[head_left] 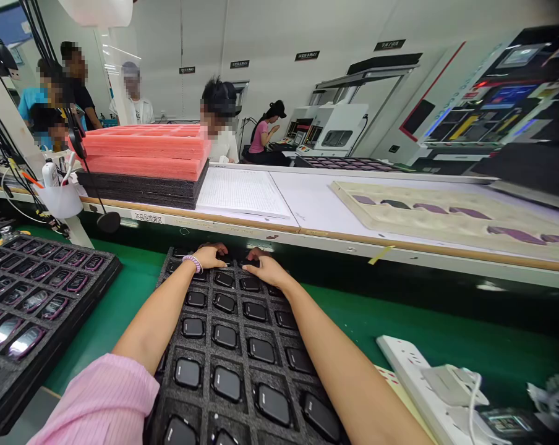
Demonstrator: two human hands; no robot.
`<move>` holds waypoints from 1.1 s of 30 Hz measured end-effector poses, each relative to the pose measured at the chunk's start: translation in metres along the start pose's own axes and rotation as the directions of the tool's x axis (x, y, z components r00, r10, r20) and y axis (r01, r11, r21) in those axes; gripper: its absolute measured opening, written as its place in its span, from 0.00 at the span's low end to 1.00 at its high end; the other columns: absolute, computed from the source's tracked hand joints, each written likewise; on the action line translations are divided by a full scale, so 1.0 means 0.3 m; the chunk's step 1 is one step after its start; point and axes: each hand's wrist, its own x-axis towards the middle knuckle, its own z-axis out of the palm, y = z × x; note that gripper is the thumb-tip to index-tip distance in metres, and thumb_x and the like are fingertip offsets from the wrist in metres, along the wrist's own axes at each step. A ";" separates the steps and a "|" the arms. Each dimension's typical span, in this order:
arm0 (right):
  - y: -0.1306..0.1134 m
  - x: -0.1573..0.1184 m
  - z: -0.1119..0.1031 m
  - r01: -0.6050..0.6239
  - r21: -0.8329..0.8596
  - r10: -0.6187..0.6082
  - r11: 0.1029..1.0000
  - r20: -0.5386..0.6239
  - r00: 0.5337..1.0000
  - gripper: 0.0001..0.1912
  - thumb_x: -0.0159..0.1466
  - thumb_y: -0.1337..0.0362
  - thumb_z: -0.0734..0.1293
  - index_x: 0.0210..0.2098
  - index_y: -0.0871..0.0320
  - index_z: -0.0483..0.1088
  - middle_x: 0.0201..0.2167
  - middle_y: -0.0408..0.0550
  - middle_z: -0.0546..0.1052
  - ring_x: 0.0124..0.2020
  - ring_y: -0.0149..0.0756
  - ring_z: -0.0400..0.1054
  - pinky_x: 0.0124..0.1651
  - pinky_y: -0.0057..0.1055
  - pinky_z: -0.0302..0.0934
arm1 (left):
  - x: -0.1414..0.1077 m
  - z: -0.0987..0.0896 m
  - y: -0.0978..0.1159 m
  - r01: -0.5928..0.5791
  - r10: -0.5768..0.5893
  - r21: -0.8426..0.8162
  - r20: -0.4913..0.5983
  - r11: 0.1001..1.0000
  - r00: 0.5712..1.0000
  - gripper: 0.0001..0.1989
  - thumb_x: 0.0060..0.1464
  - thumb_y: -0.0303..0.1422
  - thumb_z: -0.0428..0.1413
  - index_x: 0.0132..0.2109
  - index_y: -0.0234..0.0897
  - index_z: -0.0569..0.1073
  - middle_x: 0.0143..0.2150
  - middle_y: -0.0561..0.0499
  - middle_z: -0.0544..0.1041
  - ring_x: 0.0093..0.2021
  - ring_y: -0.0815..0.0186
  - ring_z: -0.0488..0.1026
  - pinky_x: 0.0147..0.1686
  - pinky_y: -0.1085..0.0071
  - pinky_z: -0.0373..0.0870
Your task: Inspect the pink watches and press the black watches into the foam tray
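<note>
A black foam tray lies in front of me, its compartments holding rows of dark rounded-square devices. Both my arms reach over it to its far end, under the raised shelf. My left hand, with a striped band on the wrist, is at the far part of the tray, its thumb pointing inward. Opposite it, my right hand is at the same far rows, a short gap away. The fingertips of both hands are in shadow, and what they hold, if anything, cannot be made out.
Another foam tray of glossy devices sits at the left. A shelf crosses ahead, bearing red and black foam, paper sheets and a beige tray. At the lower right is a power strip. Several people are beyond.
</note>
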 end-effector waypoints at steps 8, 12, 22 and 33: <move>0.001 0.004 0.004 0.006 -0.026 -0.006 1.000 0.001 1.000 0.13 0.57 0.58 0.70 0.36 0.55 0.64 0.39 0.49 0.74 0.40 0.44 0.68 0.41 0.33 0.60 | -0.001 0.004 0.002 0.005 -0.005 0.027 -0.007 1.000 1.000 0.18 0.60 0.37 0.62 0.54 0.33 0.72 0.50 0.44 0.75 0.51 0.58 0.73 0.54 0.55 0.71; -0.001 0.005 0.003 0.011 -0.046 -0.011 0.999 0.008 1.000 0.12 0.58 0.58 0.69 0.36 0.55 0.63 0.40 0.49 0.75 0.40 0.44 0.68 0.41 0.33 0.60 | -0.003 0.002 0.008 0.012 -0.012 0.052 0.000 0.999 1.000 0.19 0.61 0.38 0.61 0.55 0.33 0.71 0.51 0.44 0.75 0.52 0.57 0.73 0.55 0.54 0.70; -0.008 0.002 0.000 0.019 -0.136 -0.015 0.991 0.025 1.000 0.09 0.61 0.59 0.69 0.35 0.55 0.64 0.37 0.48 0.75 0.42 0.44 0.69 0.42 0.32 0.61 | -0.006 -0.018 0.052 0.022 -0.039 0.193 0.085 0.981 0.996 0.19 0.63 0.39 0.59 0.57 0.35 0.70 0.55 0.43 0.73 0.57 0.55 0.69 0.59 0.50 0.65; -0.016 -0.023 -0.022 -0.026 -0.190 0.021 0.981 -0.026 0.999 0.13 0.66 0.61 0.66 0.50 0.55 0.71 0.51 0.53 0.76 0.56 0.50 0.67 0.58 0.42 0.60 | -0.106 -0.047 0.098 0.161 -0.148 0.283 -0.067 0.946 0.987 0.26 0.63 0.40 0.57 0.65 0.41 0.64 0.68 0.41 0.61 0.69 0.43 0.52 0.66 0.36 0.43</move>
